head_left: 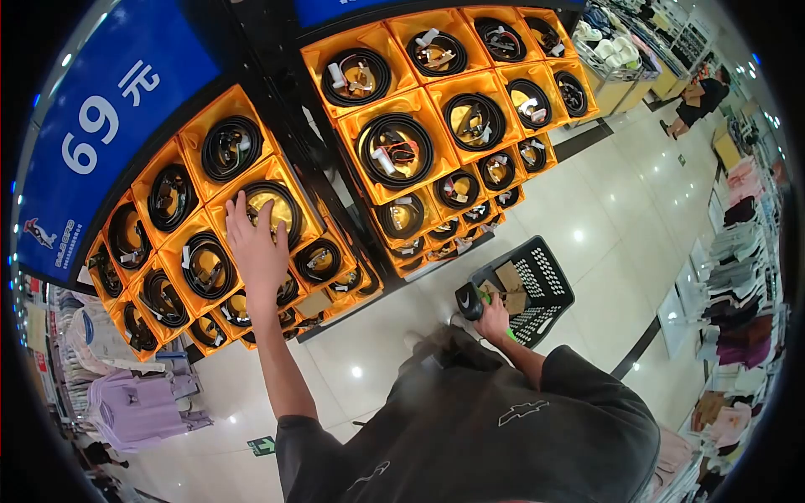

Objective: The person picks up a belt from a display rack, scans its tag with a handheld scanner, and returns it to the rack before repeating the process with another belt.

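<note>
My left hand (258, 243) is raised at the left display, its fingers spread over a coiled black belt (289, 214) in a gold-lined orange box. Whether the fingertips touch the belt cannot be made out. Around it, more coiled belts (210, 266) lie in orange boxes, some with white tags. Lower right of centre, my right hand (492, 317) is wrapped round a black and green handheld device (471, 300). Beside that hand is a dark perforated basket (553, 281) with brown cardboard pieces (511, 285) inside.
A second rack of boxed belts (474, 121) stands at the upper centre. A blue price sign (109, 117) fills the upper left. Purple clothing (134, 411) hangs at the lower left, more clothes (742, 277) at the right. A person in dark clothes (700, 101) is at the upper right.
</note>
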A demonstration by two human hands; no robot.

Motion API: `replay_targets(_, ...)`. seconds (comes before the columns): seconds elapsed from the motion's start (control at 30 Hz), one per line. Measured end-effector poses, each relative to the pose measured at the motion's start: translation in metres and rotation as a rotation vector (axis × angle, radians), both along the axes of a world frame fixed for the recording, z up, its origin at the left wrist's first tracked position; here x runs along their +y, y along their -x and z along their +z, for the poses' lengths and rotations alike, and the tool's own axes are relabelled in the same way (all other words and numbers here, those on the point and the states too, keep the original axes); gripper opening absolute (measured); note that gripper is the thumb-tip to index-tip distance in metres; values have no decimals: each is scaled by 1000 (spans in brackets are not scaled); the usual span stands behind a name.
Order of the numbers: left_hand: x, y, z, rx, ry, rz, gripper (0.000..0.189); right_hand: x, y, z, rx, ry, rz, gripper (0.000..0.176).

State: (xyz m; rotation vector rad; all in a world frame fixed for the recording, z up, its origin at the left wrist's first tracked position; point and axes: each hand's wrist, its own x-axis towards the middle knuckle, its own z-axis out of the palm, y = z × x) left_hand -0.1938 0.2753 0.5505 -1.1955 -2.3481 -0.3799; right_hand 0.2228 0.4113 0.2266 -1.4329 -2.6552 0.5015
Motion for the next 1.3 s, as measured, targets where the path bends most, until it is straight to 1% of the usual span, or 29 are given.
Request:
replay_targets(0.1, 0, -1, 0, -33, 0, 16, 33, 14, -7, 6, 2, -1, -13, 50)
replay_targets(0.13, 1, -1, 0, -48, -6, 21, 33, 17, -8, 8, 75, -44, -21, 49)
replay_targets(0.23, 5, -4, 0, -57, -7, 59, 32, 33, -15, 7, 400, -1, -144, 48)
replay_targets(0.27, 5, -4, -1, -40, -13, 56, 31, 39, -16, -3, 587, 87, -362, 49)
replay_targets(0.3, 5, -2, -4, -17, -23, 36, 31, 45, -20, -19, 735, 58, -437, 50)
replay_targets(0.33, 5, -1, -7, -4, -26, 28, 30, 56, -30, -19, 736, 278, -488, 45)
replay_targets(0.37, 6, -2, -7, 11, -29, 20, 30, 61, -33, -10, 890, 209, -524, 27)
replay_targets(0.4, 7, -4, -5, 9, -16, 28, 29, 74, -51, -20, 1032, 477, -503, 18)
replay_targets(0.43, 7, -3, -7, 23, -8, 38, 30, 78, -57, 10, 1078, 658, -636, 11)
replay_targets(0.47, 8, -1, -9, 34, -9, 37, 30, 84, -62, 32, 1134, 731, -756, 6)
replay_targets(0.5, 8, 0, -11, 44, -11, 35, 30, 91, -69, 42, 1189, 801, -877, 4)
replay_targets(0.53, 9, 1, -12, 50, -15, 37, 30, 100, -81, 39, 1241, 918, -948, 4)
replay_targets(0.57, 9, 0, -12, 59, -14, 38, 30, 110, -98, 31, 1291, 1036, -1019, 5)
replay_targets(0.6, 10, 0, -13, 60, -14, 37, 30, 119, -112, 11, 1346, 1146, -1093, 7)
replay_targets(0.63, 10, 0, -14, 63, -14, 38, 30, 125, -124, -3, 1349, 1194, -1145, 6)
replay_targets(0.7, 10, 0, -14, 55, -12, 29, 29, 128, -139, -31, 1299, 1274, -1169, 6)
replay_targets(0.77, 10, 1, -15, 62, -14, 35, 29, 120, -147, -53, 1184, 1407, -1105, 7)
replay_targets(0.8, 10, 0, -14, 69, -8, 39, 29, 113, -150, -69, 1207, 1496, -1077, 8)
replay_targets(0.83, 11, -1, -13, 62, -10, 46, 29, 110, -151, -84, 1137, 1547, -1052, 9)
replay_targets(0.87, 12, -2, -13, 55, -10, 54, 29, 104, -149, -94, 1082, 1546, -1043, 9)
replay_targets(0.9, 12, -3, -13, 48, -10, 63, 29, 98, -149, -105, 1068, 1627, -983, 12)
replay_targets(0.97, 13, -3, -13, 51, -13, 73, 28, 88, -140, -102, 1001, 1586, -1003, 9)
replay_targets(1.07, 14, -5, -12, 45, -6, 71, 28, 82, -131, -114, 837, 1636, -1108, 12)
replay_targets(1.17, 13, -5, -13, 40, -17, 54, 27, 81, -120, -107, 752, 1655, -991, 21)
replay_targets(1.2, 14, -6, -13, 37, -18, 56, 26, 84, -119, -106, 703, 1680, -964, 20)
replay_targets(1.3, 14, -3, -15, 40, -19, 64, 26, 91, -110, -100, 672, 1628, -1015, 18)
